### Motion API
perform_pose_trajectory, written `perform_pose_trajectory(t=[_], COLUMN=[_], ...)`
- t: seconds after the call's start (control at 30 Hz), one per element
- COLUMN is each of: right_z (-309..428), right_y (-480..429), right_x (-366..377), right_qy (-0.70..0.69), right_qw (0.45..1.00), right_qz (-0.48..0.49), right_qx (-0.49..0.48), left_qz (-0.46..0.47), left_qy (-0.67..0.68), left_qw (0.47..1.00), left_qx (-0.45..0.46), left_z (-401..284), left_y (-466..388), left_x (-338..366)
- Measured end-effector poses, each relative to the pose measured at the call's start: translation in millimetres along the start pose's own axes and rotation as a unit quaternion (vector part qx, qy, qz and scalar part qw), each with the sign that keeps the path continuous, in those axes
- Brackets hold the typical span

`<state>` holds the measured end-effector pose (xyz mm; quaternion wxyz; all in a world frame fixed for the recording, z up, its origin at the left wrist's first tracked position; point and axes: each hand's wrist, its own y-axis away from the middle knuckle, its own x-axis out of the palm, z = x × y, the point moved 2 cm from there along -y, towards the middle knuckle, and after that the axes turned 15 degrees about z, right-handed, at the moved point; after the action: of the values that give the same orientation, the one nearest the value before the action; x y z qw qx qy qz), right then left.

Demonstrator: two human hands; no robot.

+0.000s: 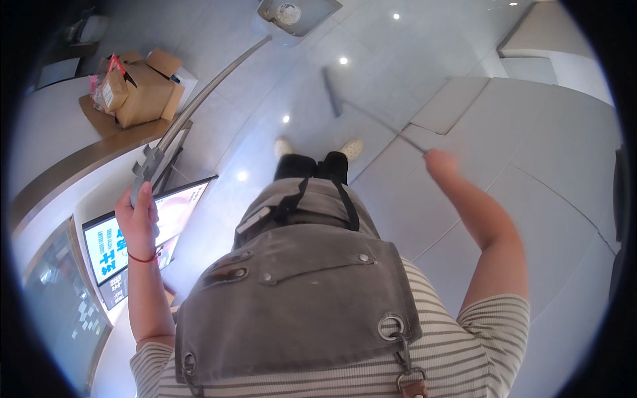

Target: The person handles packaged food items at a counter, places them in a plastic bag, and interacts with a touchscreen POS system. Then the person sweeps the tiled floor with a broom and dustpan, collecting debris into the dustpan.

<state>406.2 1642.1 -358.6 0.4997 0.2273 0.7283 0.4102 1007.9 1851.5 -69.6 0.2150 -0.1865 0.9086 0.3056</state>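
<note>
My left hand (137, 214) is closed around the grey plastic grip of a long-handled dustpan. Its metal pole (211, 87) slants away to the grey pan (318, 16), which rests on the floor at the top of the view with a pale round item (288, 13) inside. On the other side, my right hand (442, 165), blurred, grips the end of a thin broom handle (378, 121). The dark, narrow broom head (332, 94) is also blurred, over the tiles beyond my feet; whether it touches them I cannot tell.
Grey floor tiles (249, 124) reflect several lights. An opened cardboard box (149, 94) with packaging sits to the left, near a curved counter edge (94, 154). Below that edge is a lit display panel (184, 199) bearing writing. A large grey panelled surface (497, 149) extends along the right.
</note>
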Motion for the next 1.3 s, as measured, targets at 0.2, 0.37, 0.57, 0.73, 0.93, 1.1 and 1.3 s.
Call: perform_pose_trajectory(t=[0.2,0.37,0.57,0.73,0.93,1.1,1.3], right_z=[206.7,366.0,407.0,238.7,-20.4,-167.6,-228.1], right_y=[28.8,-16.3,-77.7,-129.7,-157.2,-195.7,-235.6], right_x=[2.1,18.6,-12.8,-34.2,-77.8,-115.7,-158.0], right_qy=[-0.01,-0.127,-0.104,-0.081,-0.06,-0.043,0.015], right_qw=[0.99,0.974,0.985,0.989,0.988,0.985,0.984], right_qz=[0.12,0.13,0.117,0.12,0.09,0.071,0.07], right_qx=[-0.073,-0.131,-0.068,0.011,0.111,0.15,0.165], left_qz=[0.025,0.034,0.032,0.032,-0.005,0.004,0.018], left_qy=[0.061,0.092,0.044,0.031,0.003,0.036,0.053], left_qw=[0.996,0.989,0.992,0.996,0.999,0.999,0.998], left_qx=[0.068,0.108,0.11,0.073,0.034,0.019,-0.006], left_z=[27.5,54.7,57.5,25.6,-44.8,-111.9,-184.2], left_y=[-21.3,-18.4,-31.7,-52.0,-66.2,-97.2,-142.0], left_x=[-56.3,-91.8,-98.6,-75.9,-8.1,69.1,130.8])
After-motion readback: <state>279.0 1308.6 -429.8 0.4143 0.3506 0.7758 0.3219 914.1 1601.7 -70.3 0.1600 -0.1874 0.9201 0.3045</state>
